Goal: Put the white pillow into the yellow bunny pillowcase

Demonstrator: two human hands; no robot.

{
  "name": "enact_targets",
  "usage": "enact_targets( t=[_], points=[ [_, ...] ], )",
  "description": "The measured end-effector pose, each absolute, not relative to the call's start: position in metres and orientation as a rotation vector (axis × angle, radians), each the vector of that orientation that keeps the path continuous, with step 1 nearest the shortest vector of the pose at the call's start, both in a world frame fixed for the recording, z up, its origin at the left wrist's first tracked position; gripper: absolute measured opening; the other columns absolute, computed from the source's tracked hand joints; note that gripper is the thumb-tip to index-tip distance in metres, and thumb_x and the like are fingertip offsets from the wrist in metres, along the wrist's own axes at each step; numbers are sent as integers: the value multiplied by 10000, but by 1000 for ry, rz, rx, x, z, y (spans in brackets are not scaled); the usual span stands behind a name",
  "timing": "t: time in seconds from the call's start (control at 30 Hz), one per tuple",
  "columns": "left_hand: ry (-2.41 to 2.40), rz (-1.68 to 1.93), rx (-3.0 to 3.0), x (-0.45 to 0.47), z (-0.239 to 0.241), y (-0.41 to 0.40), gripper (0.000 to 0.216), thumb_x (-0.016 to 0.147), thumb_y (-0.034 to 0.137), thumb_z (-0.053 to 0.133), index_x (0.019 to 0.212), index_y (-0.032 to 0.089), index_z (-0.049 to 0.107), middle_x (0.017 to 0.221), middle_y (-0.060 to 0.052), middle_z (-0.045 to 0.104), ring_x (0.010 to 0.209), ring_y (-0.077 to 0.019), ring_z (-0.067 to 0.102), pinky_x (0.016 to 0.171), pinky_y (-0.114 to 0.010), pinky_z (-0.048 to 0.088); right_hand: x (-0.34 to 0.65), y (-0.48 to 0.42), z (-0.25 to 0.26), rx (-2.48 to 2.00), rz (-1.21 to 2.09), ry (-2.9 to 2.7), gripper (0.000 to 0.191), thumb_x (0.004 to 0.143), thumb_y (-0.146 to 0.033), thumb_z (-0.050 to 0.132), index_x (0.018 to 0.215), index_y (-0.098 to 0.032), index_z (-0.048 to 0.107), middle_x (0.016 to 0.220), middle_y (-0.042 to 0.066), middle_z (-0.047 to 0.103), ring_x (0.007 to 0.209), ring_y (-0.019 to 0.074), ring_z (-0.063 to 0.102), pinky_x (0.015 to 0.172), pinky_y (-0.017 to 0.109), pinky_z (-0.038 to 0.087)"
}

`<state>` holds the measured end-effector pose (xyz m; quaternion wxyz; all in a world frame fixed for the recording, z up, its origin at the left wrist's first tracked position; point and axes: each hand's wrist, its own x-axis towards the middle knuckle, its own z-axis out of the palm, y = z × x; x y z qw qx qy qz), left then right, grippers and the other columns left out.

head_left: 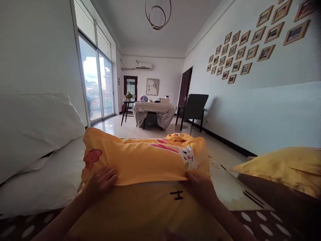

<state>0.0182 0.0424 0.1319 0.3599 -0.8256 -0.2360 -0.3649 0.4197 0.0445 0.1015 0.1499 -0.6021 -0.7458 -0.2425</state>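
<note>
A yellow pillowcase (140,157) with a cartoon cat face and a red print lies bunched across the bed in front of me. My left hand (101,180) grips its lower left edge with curled fingers. My right hand (199,184) holds the lower right edge, just under the cat face. Beneath both hands lies a darker yellow cushion or sheet (150,211) with a small black mark on it.
Two white pillows (37,134) are stacked at the left. Another yellow pillow (283,167) rests at the right on a brown spotted bedspread (263,221). Beyond the bed stand a covered table (152,112), a dark chair (193,107) and glass sliding doors (96,83).
</note>
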Motion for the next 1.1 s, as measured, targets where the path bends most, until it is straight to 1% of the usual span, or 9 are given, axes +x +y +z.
enact_targets(
  t=[0.13, 0.23, 0.33, 0.47, 0.6, 0.7, 0.8, 0.97, 1.1],
  points=[
    [-675, -720, -2120, 19, 128, 35, 325, 823, -2, 353, 561, 177, 423, 518, 2, 448, 475, -135, 370, 495, -286, 204, 403, 50, 125, -2077, -537, -2116, 241, 910, -358, 465, 881, -182, 627, 776, 89, 704, 725, 234, 667, 546, 265, 308],
    [-1144, -393, -2230, 17, 138, 38, 255, 756, 9, 388, 610, 174, 516, 528, -12, 532, 463, -148, 459, 480, -283, 161, 399, 48, 150, -2154, -537, -2047, 330, 913, -436, 446, 871, -156, 616, 787, 123, 689, 746, 243, 657, 571, 273, 321],
    [-1705, -238, -2214, 17, 160, 38, 162, 778, 162, 464, 647, 180, 557, 613, -41, 613, 563, -186, 559, 492, -264, 176, 407, 42, 169, -2002, -346, -2134, 341, 869, -485, 504, 826, -158, 590, 757, 91, 672, 725, 209, 633, 576, 257, 318],
    [-1833, -366, -2284, 18, 164, 35, 236, 801, 314, 475, 609, 187, 527, 645, -37, 634, 624, -191, 580, 523, -257, 236, 420, 29, 159, -1754, -122, -2258, 170, 846, -324, 510, 797, -169, 562, 708, 28, 649, 653, 148, 586, 568, 233, 303],
    [-1597, -424, -2266, 24, 127, 33, 141, 774, 226, 461, 677, 179, 553, 649, -57, 642, 612, -191, 572, 547, -273, 261, 408, 18, 119, -2001, -396, -2103, 177, 882, -210, 430, 914, -168, 599, 787, 66, 683, 701, 175, 620, 560, 254, 270],
    [-1473, -441, -2249, 25, 121, 26, 129, 716, 117, 437, 646, 170, 532, 626, -53, 610, 590, -169, 531, 551, -271, 266, 395, 18, 114, -2088, -504, -2061, 214, 899, -202, 412, 928, -152, 618, 823, 105, 686, 743, 195, 635, 569, 260, 285],
    [-1469, -561, -2145, 19, 156, 19, 166, 736, 130, 437, 574, 167, 441, 551, -2, 493, 578, -126, 457, 575, -245, 266, 390, 23, 148, -2109, -532, -2037, 285, 910, -257, 385, 957, -125, 633, 821, 141, 678, 760, 226, 633, 584, 273, 302],
    [-1609, -914, -1712, 4, 240, 19, 256, 802, 234, 426, 575, 188, 317, 577, 11, 329, 609, -122, 403, 608, -269, 248, 386, 25, 229, -1986, -563, -2019, 325, 844, -357, 438, 917, -126, 655, 830, 118, 673, 785, 230, 610, 603, 280, 300],
    [-1442, -1109, -1629, -4, 253, 15, 257, 752, 204, 425, 561, 213, 254, 574, 11, 276, 587, -121, 355, 608, -307, 265, 377, 16, 231, -1985, -636, -1888, 368, 855, -384, 405, 950, -125, 649, 827, 124, 667, 774, 230, 598, 633, 293, 322]
  ],
)
